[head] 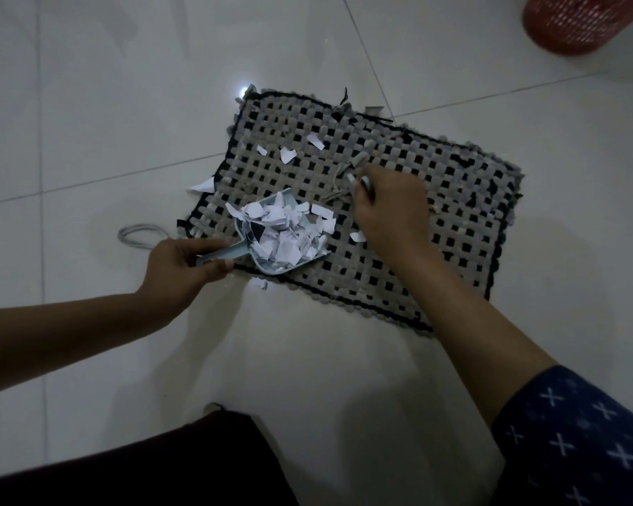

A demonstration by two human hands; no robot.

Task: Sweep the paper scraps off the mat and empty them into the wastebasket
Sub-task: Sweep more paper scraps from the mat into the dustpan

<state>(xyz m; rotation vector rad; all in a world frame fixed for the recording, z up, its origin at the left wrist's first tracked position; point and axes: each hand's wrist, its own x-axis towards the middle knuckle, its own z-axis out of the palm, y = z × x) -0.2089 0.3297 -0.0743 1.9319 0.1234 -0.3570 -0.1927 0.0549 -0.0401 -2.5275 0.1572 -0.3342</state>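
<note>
A woven grey-and-black mat point(399, 250) lies on the white tiled floor. My left hand point(183, 264) grips the handle of a small pale blue dustpan point(271, 266) that rests on the mat's near left part, heaped with white paper scraps point(282, 231). My right hand point(391, 210) is over the middle of the mat, fingers curled round a small brush handle point(364, 182) that is mostly hidden. A few loose scraps point(287, 155) lie on the far left part of the mat. One scrap point(201, 186) lies off the left edge, another point(260, 284) by the near edge.
A red mesh wastebasket point(578, 23) stands at the far right corner of the view. A grey loop of cord point(141, 237) lies on the floor left of the mat. My dark-clothed knee point(161, 461) fills the bottom.
</note>
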